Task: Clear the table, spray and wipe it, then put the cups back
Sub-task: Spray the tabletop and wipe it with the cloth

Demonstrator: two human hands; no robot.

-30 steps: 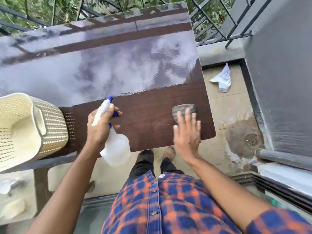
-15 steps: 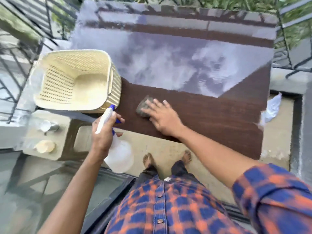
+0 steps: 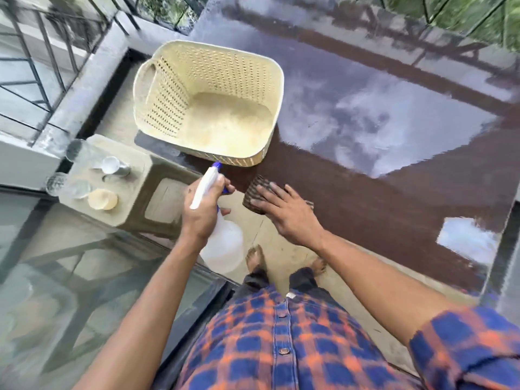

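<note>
We log the table (image 3: 394,209) as dark wood-grain, glossy enough to mirror the sky. The basket (image 3: 168,108) is cream plastic, matt and perforated. The spray bottle (image 3: 225,249) is cloudy, translucent plastic. The cloth (image 3: 251,192) looks ribbed and coarse. One cup (image 3: 119,168) on the matt beige stool (image 3: 135,209) looks like shiny metal.

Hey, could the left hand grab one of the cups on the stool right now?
Probably not yet. Nothing stands between the left hand and the cups on the stool, but it grips the spray bottle, so it would likely have to set that down first.
</note>
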